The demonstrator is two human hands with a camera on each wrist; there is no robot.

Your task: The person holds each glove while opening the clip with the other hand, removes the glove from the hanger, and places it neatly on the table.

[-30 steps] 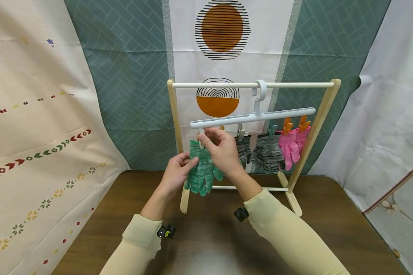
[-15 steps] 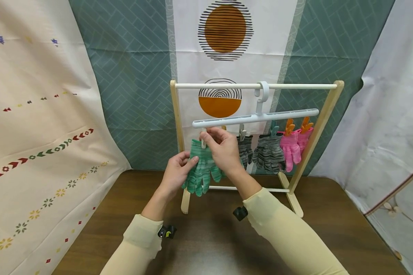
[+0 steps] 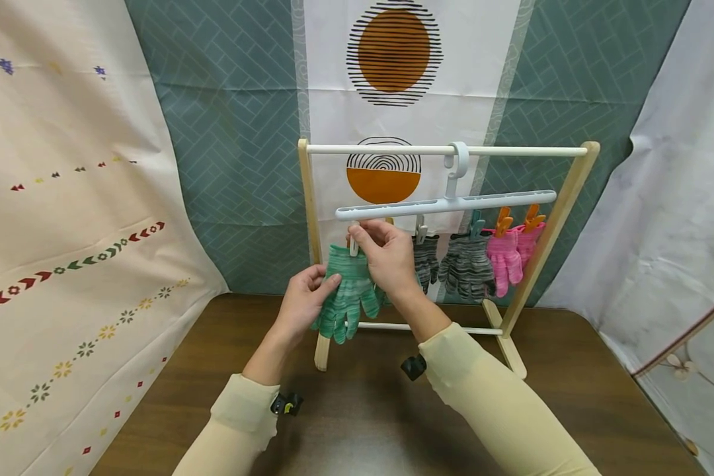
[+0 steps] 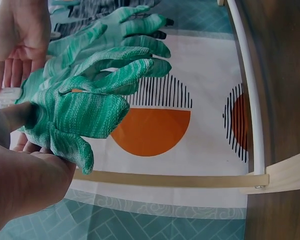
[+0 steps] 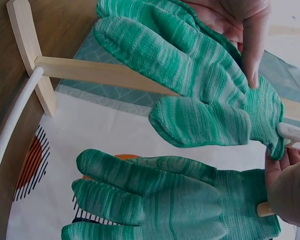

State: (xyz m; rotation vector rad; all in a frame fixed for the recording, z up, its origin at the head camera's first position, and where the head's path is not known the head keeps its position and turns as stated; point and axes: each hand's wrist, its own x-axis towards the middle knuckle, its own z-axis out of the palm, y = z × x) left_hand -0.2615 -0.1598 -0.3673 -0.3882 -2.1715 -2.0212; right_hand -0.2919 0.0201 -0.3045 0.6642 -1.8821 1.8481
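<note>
In the head view a green striped knit glove (image 3: 348, 294) hangs fingers down below the left end of a pale grey hanger (image 3: 404, 209). My left hand (image 3: 302, 297) pinches its side edge, thumb in front. My right hand (image 3: 389, 258) pinches a white clothespin (image 3: 354, 247) at the cuff. The right wrist view has this clothespin (image 5: 292, 132) over the cuff edge, partly hidden by my fingers. Beside it hangs a second green glove (image 5: 185, 200), with a wooden-coloured clip (image 5: 264, 209) at its cuff; in the head view my right hand mostly covers that glove.
A wooden rack (image 3: 571, 218) with a white top rod (image 3: 375, 149) stands on the brown table (image 3: 357, 410). Right of my hands hang grey-black gloves (image 3: 467, 264) and pink gloves (image 3: 504, 258) on clips. Patterned cloth (image 3: 232, 132) surrounds the table.
The head view has shifted slightly, so the rack sits a little further right. The held glove's fingers have swung slightly left. Both hands keep their grip.
</note>
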